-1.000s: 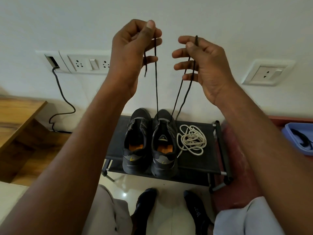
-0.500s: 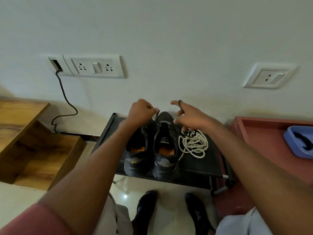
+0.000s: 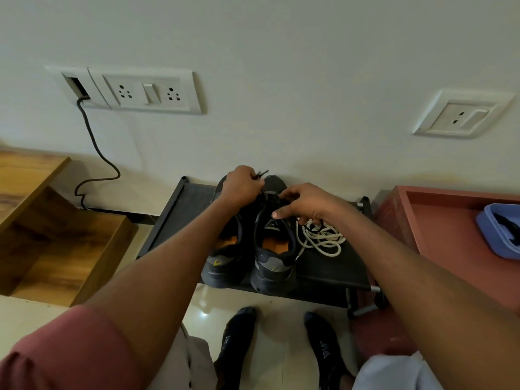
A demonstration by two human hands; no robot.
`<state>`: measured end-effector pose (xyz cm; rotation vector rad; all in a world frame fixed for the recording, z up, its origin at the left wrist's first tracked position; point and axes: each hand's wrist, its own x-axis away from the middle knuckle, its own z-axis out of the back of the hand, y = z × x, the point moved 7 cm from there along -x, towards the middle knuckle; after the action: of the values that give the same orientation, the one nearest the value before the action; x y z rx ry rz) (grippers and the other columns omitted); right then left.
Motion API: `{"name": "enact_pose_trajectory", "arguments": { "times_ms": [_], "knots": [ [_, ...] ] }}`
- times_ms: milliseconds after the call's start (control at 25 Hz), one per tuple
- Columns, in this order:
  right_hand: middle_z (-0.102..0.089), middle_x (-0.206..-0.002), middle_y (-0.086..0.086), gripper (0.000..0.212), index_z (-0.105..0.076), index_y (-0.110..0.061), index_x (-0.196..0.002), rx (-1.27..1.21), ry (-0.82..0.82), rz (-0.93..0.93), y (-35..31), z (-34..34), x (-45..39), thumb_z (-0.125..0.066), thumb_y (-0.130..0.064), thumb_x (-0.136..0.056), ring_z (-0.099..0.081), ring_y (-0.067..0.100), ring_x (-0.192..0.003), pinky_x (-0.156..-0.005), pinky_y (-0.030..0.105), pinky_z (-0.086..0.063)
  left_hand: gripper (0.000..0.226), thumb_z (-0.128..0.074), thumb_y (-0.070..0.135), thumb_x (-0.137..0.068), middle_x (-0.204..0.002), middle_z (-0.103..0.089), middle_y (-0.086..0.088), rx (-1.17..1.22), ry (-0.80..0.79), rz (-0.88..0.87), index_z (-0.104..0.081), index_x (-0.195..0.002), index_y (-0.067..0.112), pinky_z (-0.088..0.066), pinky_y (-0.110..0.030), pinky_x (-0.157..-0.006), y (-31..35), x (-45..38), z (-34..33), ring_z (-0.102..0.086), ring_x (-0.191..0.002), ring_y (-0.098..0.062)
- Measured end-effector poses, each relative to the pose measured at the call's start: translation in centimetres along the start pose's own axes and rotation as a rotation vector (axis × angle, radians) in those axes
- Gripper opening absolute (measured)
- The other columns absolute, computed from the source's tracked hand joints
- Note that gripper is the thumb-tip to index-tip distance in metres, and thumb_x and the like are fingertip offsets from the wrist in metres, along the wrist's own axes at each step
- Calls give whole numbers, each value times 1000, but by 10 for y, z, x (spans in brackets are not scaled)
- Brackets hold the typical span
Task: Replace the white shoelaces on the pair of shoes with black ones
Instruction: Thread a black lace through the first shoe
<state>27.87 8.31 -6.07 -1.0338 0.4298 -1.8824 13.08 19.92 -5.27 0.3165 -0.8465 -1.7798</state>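
Left hand [image 3: 241,184]: grip closed on one end of the black lace [image 3: 260,173], whose tip pokes out past the knuckles, above the toe end of the right-hand shoe [image 3: 274,235]. Right hand [image 3: 302,202]: fingers curled over that shoe's eyelet area, thumb laid across the tongue; it appears to pinch the lace's other end, though the contact itself is hidden.

Right-hand shoe: dark, orange insole showing, heel toward the person, standing on a low black rack [image 3: 332,266] that serves as the bench. Left-hand shoe [image 3: 225,249]: touching the right-hand shoe on its left side, largely covered by the left forearm; whether it is laced cannot be told. White laces [image 3: 320,239]: loose coil on the rack just beside the right-hand shoe, on its right, partly under the right hand's fingers.

Risk, as a judgement: the two ends could come out unequal if one side is pulled harder, or an eyelet could be skipped while the fingers block the view; the trailing black lace may also tangle with the white coil so close by.

Change from earlier pictures: both hands, previously raised high with the lace stretched up from the shoe, have come down onto the shoe. Shoes and white coil lie as before.
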Motion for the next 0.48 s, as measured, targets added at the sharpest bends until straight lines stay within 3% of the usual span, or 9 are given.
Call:
{"name": "enact_pose_trajectory", "arguments": {
  "times_ms": [120, 240, 280, 360, 440, 480],
  "knots": [
    [-61, -137, -2, 74, -59, -32, -143, 12, 1, -17, 0, 0, 1, -91, -42, -77, -71, 17, -77, -47, 24, -41, 15, -53, 16, -108, -91, -78, -15, 476, 21, 54, -59, -99, 5, -65, -48, -75, 8, 0, 21, -78, -86, -35],
    [-62, -132, 0, 68, -62, -32, -139, 24, -18, -24, -3, -1, 4, -90, -43, -78, -72, 18, -83, -55, 28, -45, 14, -51, 16, -109, -95, -77, -16, 646, 151, 26, -58, -106, 5, -63, -48, -77, 17, 5, 55, -78, -88, -32],
    [-65, -127, 0, 62, -65, -29, -135, 30, -20, -21, -3, 0, 4, -89, -43, -79, -72, 18, -85, -58, 29, -47, 15, -55, 19, -107, -92, -76, -14, 559, 193, 3, -61, -101, 6, -64, -47, -75, 19, 8, 65, -78, -85, -30],
    [-73, -112, 4, 47, -73, -21, -118, 58, 18, -19, -6, 5, 4, -89, -44, -79, -71, 20, -86, -64, 31, -49, 26, -66, 32, -100, -84, -72, -8, 110, 227, -38, -66, -89, 9, -58, -42, -71, 22, 15, 81, -72, -81, -30],
    [-76, -97, 9, 37, -74, -12, -99, 107, 158, -47, -8, 22, 4, -89, -40, -80, -71, 22, -82, -66, 30, -50, 34, -70, 41, -96, -83, -63, -7, -296, 224, -4, -67, -86, 9, -47, -38, -73, 21, 27, 93, -62, -82, -33],
    [-75, -90, 9, 34, -73, -9, -93, 106, 232, -70, -10, 32, 6, -88, -37, -81, -70, 20, -75, -62, 27, -48, 35, -70, 42, -95, -84, -62, -7, -361, 231, 16, -66, -85, 9, -46, -39, -75, 23, 34, 101, -60, -83, -34]
  ]
}}
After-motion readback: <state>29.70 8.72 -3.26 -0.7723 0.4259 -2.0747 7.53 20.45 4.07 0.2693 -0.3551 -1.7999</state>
